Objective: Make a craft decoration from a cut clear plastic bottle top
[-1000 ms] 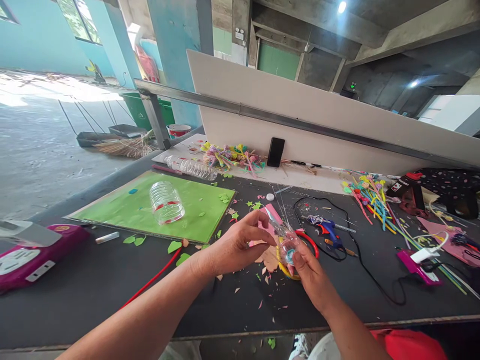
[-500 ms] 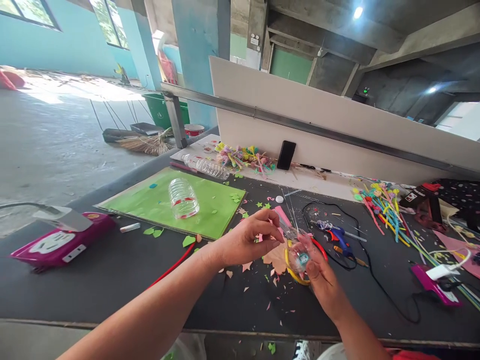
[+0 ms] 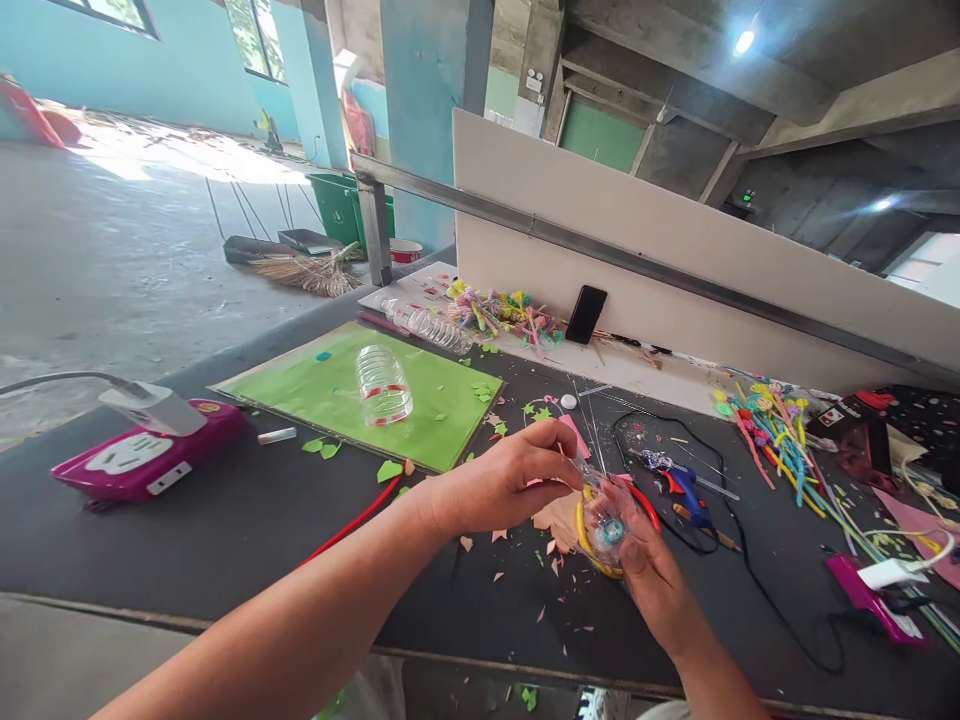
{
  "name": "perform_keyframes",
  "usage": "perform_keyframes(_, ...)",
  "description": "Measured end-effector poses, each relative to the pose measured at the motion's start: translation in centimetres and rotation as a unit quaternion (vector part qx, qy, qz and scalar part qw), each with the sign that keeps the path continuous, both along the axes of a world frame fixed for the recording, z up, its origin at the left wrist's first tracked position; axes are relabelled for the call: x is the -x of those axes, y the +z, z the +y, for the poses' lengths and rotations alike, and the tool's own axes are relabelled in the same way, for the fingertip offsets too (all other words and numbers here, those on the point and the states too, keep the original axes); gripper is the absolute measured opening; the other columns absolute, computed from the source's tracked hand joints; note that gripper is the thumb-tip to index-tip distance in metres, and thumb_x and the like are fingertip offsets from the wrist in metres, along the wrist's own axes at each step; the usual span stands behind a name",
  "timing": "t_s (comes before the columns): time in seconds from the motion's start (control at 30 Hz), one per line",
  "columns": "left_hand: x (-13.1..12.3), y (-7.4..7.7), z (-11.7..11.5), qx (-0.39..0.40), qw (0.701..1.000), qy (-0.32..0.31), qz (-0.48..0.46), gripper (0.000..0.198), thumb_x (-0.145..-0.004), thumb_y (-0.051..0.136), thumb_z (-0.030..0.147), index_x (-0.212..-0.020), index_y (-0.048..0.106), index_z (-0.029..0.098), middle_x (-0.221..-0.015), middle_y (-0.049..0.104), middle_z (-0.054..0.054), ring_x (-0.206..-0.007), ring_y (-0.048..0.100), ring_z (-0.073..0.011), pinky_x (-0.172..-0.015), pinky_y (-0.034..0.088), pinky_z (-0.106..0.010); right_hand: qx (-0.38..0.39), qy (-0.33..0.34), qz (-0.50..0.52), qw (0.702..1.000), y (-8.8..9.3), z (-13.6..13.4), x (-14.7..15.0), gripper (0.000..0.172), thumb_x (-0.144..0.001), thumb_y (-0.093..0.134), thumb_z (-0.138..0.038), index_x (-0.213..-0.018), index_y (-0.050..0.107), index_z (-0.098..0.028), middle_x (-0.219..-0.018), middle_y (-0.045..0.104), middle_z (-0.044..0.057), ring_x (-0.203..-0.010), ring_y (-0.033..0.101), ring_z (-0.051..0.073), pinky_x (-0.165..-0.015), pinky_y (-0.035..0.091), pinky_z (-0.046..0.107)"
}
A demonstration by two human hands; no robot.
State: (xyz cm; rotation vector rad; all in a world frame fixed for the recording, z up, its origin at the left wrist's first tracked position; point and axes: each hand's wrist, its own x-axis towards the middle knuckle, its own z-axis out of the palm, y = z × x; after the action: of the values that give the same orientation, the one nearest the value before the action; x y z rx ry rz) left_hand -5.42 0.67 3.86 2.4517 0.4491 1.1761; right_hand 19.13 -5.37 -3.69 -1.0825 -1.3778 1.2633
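Note:
My right hand (image 3: 660, 575) holds a crumpled-looking clear plastic bottle piece (image 3: 602, 512) with its fingers and thumb around it. A small light-blue thing (image 3: 613, 531) shows in or through the plastic. The fingers of my left hand (image 3: 525, 470) are pinched together at the upper left edge of the same piece; their tips are partly hidden. Just behind and below the plastic is a yellow loop (image 3: 583, 535), and a red strand (image 3: 646, 505) curves out beside my right fingers. Brown paper (image 3: 556, 518) lies under them, among scattered scraps.
A cut clear bottle (image 3: 384, 386) rests on a green sheet (image 3: 300, 390). To the right lie a blue glue gun (image 3: 694, 500) and a black cord (image 3: 776, 610). Purple power strips (image 3: 142, 465) sit at both sides. A phone (image 3: 586, 314) leans at the back, near colourful craft stems (image 3: 780, 440).
My left fingers have come down and right onto the edge of the clear plastic. My right hand still holds it, slightly shifted. The whole view has swung a little left.

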Motion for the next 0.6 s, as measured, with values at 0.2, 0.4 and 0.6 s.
perform_keyframes(0.2, -0.17, -0.19, -0.03, -0.008, 0.999, -0.009, 0.041, 0.018, -0.093, 0.055, 0.020, -0.094, 0.072, 0.015, -0.109, 0.053, -0.014, -0.108, 0.055, -0.0222, -0.089, 0.050, -0.030, 0.005, 0.032, -0.050, 0.998, -0.63, 0.26, -0.80, 0.061, -0.086, 0.059, -0.061, -0.139, 0.054, -0.032, -0.138, 0.059, 0.009, -0.120, 0.057, 0.031, -0.099, 0.048, 0.046)
perform_keyframes(0.4, -0.46, -0.28, -0.11, 0.027, 0.999, -0.025, 0.019, 0.014, -0.088, 0.064, 0.022, -0.094, 0.075, 0.017, -0.110, 0.051, -0.012, -0.108, 0.053, -0.0224, -0.091, 0.049, -0.032, -0.012, 0.063, -0.079, 0.995, -0.52, 0.58, -1.02, 0.055, -0.093, 0.052, -0.055, -0.144, 0.047, -0.035, -0.150, 0.048, 0.004, -0.128, 0.051, 0.029, -0.105, 0.044, 0.044)
perform_keyframes(0.6, -0.55, -0.68, 0.05, 0.042, 0.998, -0.040, 0.019, 0.019, -0.091, 0.060, 0.027, -0.095, 0.078, 0.020, -0.111, 0.050, -0.011, -0.103, 0.054, -0.0196, -0.087, 0.049, -0.028, 0.012, 0.066, -0.050, 0.996, -0.69, 0.45, -0.93, 0.057, -0.089, 0.056, -0.057, -0.141, 0.051, -0.033, -0.140, 0.057, 0.007, -0.120, 0.055, 0.029, -0.099, 0.045, 0.042)
